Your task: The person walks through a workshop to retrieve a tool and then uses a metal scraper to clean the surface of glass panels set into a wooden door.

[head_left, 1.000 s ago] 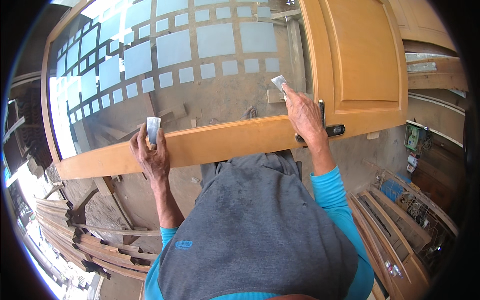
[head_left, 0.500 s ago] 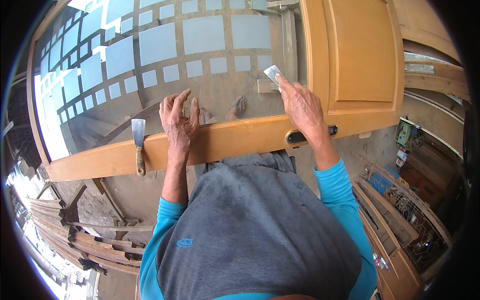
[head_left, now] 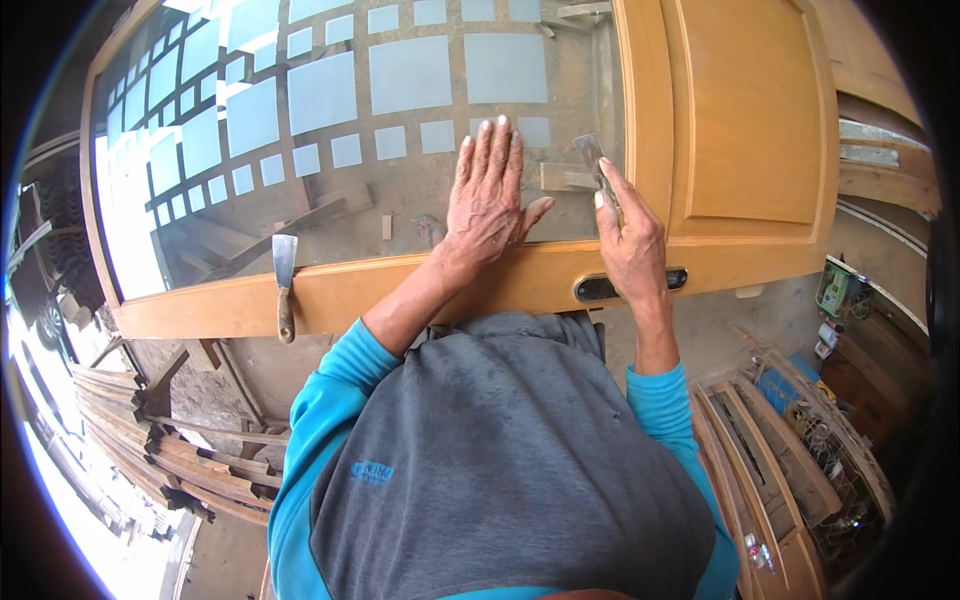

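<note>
1. Nearest is the person's grey top with blue sleeves, both forearms reaching away over the door's near rail (head_left: 430, 285).
2. A slot (head_left: 630, 285) is cut in that rail, right of centre, just under the right wrist.
3. The right hand (head_left: 630, 235) is closed around a small scraper (head_left: 592, 160), its blade tip pointing far, at the glass edge beside the wooden stile.
4. The left hand (head_left: 487, 200) lies flat and open on the glass (head_left: 330, 160), fingers spread and pointing away, holding nothing (palm down, heel at the rail).
5. To the left, well apart from both hands, a putty knife (head_left: 284, 280) lies untouched, blade on the glass and handle across the rail.
6. Farther off, the glass carries frosted squares; right of it sits the door's wooden panel (head_left: 750, 110).
</note>
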`<state>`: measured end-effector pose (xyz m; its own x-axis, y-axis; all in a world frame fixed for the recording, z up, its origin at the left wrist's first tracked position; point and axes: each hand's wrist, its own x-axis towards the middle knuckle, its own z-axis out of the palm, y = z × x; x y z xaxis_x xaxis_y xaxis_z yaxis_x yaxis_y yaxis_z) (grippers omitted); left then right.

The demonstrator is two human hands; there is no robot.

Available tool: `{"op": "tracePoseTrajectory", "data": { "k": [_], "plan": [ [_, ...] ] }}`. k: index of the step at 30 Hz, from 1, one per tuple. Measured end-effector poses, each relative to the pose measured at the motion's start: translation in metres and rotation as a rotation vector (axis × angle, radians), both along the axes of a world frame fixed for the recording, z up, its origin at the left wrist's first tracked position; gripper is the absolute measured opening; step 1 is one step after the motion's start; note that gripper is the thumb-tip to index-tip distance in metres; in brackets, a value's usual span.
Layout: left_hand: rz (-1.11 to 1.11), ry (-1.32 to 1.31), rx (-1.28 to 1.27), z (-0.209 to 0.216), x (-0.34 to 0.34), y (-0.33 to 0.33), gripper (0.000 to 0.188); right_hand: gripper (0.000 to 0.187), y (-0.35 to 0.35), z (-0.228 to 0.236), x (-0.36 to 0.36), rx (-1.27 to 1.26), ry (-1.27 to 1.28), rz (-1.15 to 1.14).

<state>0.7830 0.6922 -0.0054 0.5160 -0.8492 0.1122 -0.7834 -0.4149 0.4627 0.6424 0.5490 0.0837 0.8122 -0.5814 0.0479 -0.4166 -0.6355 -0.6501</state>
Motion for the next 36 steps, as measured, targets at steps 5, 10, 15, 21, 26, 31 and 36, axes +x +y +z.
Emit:
{"op": "tracePoseTrajectory", "data": {
  "k": [5, 10, 15, 21, 26, 31, 36],
  "plan": [
    [-0.085, 0.010, 0.040, 0.001, -0.004, -0.008, 0.092, 0.040, -0.002, 0.004, -0.004, 0.030, 0.049, 0.010],
    [-0.010, -0.036, 0.085, 0.007, 0.015, -0.006, 0.080, 0.039, -0.014, 0.032, -0.005, -0.003, 0.252, 0.051],
    [0.035, -0.029, 0.088, 0.003, 0.012, -0.004, 0.078, 0.034, -0.034, 0.019, 0.001, -0.165, 0.446, 0.258],
    [0.087, -0.026, 0.081, 0.001, -0.005, 0.003, 0.074, 0.035, -0.040, 0.012, 0.019, -0.244, 0.504, 0.362],
    [0.117, -0.040, 0.100, 0.000, -0.008, 0.002, 0.072, 0.036, -0.044, 0.013, 0.023, -0.291, 0.541, 0.426],
    [0.137, -0.056, 0.083, -0.001, -0.007, 0.001, 0.071, 0.035, -0.047, 0.016, 0.036, -0.330, 0.525, 0.480],
    [0.162, -0.038, 0.103, 0.000, -0.012, -0.006, 0.075, 0.038, -0.049, 0.019, 0.037, -0.355, 0.567, 0.503]
  ]
}}
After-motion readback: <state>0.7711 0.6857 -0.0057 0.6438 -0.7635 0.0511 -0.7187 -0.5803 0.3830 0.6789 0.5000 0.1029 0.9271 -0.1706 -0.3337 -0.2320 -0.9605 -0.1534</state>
